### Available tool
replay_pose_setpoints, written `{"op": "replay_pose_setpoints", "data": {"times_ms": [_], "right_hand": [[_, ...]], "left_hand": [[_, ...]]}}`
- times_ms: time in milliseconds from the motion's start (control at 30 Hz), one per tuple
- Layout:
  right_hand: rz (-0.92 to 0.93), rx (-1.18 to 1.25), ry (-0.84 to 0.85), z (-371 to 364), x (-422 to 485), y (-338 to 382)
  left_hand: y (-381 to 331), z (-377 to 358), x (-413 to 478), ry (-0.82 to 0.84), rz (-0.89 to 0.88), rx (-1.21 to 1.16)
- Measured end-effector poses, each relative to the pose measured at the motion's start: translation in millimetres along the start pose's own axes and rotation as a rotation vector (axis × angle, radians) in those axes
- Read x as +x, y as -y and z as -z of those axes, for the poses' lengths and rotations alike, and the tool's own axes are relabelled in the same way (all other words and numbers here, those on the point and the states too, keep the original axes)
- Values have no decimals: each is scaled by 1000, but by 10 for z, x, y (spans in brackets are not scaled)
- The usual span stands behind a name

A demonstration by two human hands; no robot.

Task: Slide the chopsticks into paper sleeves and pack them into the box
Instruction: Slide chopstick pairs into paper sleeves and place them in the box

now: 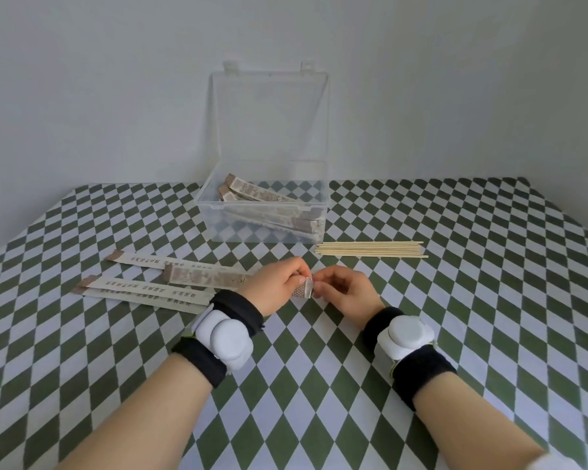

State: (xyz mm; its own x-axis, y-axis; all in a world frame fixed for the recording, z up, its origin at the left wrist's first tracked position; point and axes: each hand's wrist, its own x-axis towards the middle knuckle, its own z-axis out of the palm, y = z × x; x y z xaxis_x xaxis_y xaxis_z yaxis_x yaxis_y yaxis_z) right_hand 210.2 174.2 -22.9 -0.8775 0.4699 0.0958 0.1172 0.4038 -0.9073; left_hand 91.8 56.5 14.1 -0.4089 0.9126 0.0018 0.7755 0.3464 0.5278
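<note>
My left hand (pixel 276 285) pinches the patterned end of a paper sleeve (pixel 304 288) just above the table's middle. That sleeve runs left behind my hand over the other sleeves. My right hand (pixel 345 292) has its fingertips curled at the same sleeve end; whether a chopstick is between them is hidden. Several bare wooden chopsticks (pixel 370 249) lie in a row to the right, in front of the clear plastic box (pixel 218 212). The box stands open with its lid up and holds several sleeved pairs (pixel 262 195).
Several empty paper sleeves (pixel 143 286) lie flat at the left of the green-and-white checked tablecloth (pixel 319 385). A white wall rises right behind the box. Both wrists wear black bands with white sensor pods.
</note>
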Motion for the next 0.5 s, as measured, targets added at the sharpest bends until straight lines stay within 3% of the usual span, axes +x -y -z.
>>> {"op": "replay_pose_setpoints", "data": {"times_ms": [167,267,333,367,400,500], "right_hand": [[-62,-2,-34,66,-31,-38],[-105,-4,-71,126,-44,-64],[-118,42,-127,127,-34,-61],[-125,76,-166,142,-37,-58],[-129,121,-199,137,-26,-52],[-135,275,-258,130,-28,-24]], "left_hand": [[-11,-214,62,-69,-36,1],[-32,-229,13,-298,-41,-243],[-31,-204,-91,-525,13,-519],[-51,-212,-140,-562,64,-658],[-62,-223,-193,-530,133,-754],[-101,-317,-265,-183,342,-762]]}}
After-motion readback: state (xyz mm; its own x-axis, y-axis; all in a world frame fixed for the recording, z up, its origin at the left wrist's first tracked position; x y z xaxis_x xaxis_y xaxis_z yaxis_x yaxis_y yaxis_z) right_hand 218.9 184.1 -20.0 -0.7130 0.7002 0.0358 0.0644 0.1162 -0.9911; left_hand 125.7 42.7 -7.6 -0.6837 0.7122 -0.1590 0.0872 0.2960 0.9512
